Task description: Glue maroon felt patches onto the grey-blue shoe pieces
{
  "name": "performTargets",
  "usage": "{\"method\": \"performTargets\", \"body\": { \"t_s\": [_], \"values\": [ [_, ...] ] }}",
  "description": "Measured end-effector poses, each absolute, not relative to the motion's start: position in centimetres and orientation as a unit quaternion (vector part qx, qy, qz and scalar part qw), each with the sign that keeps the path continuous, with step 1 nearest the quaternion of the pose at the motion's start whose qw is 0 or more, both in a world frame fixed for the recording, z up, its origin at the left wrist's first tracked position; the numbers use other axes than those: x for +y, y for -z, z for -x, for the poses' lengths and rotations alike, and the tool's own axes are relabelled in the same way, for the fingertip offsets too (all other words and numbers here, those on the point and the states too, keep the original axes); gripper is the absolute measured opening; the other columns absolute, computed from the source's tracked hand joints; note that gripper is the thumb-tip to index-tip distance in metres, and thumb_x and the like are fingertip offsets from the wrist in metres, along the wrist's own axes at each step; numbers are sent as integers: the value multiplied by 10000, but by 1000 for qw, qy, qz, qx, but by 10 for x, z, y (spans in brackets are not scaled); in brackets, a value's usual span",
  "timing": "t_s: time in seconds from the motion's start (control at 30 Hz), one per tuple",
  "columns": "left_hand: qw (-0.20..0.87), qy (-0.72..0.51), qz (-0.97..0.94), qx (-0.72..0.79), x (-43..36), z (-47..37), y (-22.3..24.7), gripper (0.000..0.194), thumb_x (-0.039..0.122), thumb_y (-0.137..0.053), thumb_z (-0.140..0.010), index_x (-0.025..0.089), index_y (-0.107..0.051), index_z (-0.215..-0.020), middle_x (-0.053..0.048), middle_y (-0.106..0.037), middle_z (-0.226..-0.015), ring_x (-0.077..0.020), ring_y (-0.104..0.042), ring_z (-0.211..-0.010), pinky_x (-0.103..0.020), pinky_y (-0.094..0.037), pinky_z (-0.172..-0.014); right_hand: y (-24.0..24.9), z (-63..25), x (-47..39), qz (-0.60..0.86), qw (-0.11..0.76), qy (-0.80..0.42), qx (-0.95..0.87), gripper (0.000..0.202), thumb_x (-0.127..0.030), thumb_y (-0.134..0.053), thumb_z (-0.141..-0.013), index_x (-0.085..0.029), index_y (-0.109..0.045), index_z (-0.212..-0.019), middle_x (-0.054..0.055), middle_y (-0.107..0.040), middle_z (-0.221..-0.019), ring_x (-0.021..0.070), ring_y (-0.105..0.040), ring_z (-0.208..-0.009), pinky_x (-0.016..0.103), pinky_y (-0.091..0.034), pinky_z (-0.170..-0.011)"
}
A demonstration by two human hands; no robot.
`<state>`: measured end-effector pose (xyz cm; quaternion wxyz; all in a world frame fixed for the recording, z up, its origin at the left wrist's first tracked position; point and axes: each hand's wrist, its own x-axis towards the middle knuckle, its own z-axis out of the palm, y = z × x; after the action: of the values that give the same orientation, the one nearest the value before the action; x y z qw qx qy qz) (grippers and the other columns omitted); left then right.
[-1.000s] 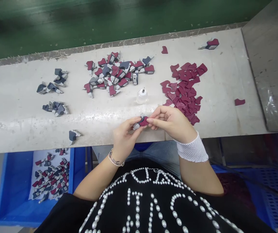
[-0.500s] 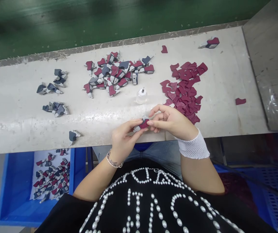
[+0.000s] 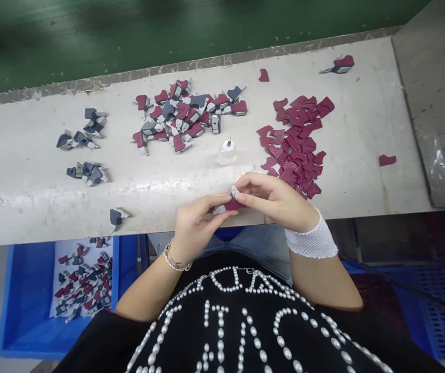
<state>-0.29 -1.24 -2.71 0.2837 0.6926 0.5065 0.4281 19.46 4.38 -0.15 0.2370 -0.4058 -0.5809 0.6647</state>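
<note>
Near the front edge of the worktop, my left hand [image 3: 201, 220] and my right hand [image 3: 274, 199] meet on one small part [image 3: 233, 205], dark red, dark blue and light grey. Fingers and thumb of my left hand pinch its left end. The thumb and fingers of my right hand grip its upper right side, covering some of it. Just beyond my hands stands a small clear bottle [image 3: 227, 152] with a thin dark tip. Flat dark red pieces [image 3: 296, 145] lie in a loose heap beyond my right hand.
A pile of red, blue and grey parts [image 3: 183, 114] lies at the back middle. Blue-grey parts [image 3: 90, 173] sit in small groups at left. Below the left edge is a blue bin [image 3: 16, 300] holding many parts. A metal panel [image 3: 435, 103] stands at right.
The part has been turned in my fingers, so its grey end now points up. My right thumb and fingers have closed in on it.
</note>
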Motion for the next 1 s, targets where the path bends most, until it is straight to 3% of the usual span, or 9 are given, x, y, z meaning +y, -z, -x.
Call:
{"method": "performTargets", "body": {
  "t_s": [0.23,0.4,0.5,0.77,1.0],
  "values": [
    [300,-430,-680,513,-13,4,28,265,214,-802,-799,212,-734,-1055,-27,-790,-956,-114,-736,-803,-216,-625,-726,0,-189,38,432,238,-589,-641,188,-369,-566,-986,-190,-602,-941,8,-635,-883,153,-599,-818,279,-455,-722],
    [438,-463,-547,542,-13,3,25,256,202,-827,-765,206,-750,-1009,-32,-788,-934,-137,-751,-835,-237,-654,-774,-2,-186,31,432,216,-558,-675,254,-419,-474,-1031,-205,-488,-1166,-36,-587,-763,132,-556,-667,273,-407,-623],
    [489,-490,-490,531,-15,0,20,260,190,-848,-734,203,-749,-975,-21,-787,-914,-136,-759,-849,-211,-659,-763,-5,-187,29,420,211,-543,-696,231,-399,-485,-1030,-210,-480,-1163,-55,-542,-714,123,-524,-626,268,-389,-605],
    [535,-452,-472,535,-19,0,8,292,182,-838,-744,209,-713,-1007,-23,-780,-976,-138,-763,-911,-208,-648,-859,-8,-197,32,368,220,-524,-736,161,-305,-522,-1019,-238,-569,-1158,11,-668,-1077,156,-640,-962,257,-465,-793],
    [563,-438,-471,519,-23,0,7,314,162,-811,-763,187,-692,-1052,-46,-791,-997,-164,-771,-925,-221,-652,-849,-14,-200,32,322,199,-502,-777,219,-240,-582,-988,-199,-601,-1202,10,-699,-971,127,-625,-769,258,-464,-711]
  ]
}}
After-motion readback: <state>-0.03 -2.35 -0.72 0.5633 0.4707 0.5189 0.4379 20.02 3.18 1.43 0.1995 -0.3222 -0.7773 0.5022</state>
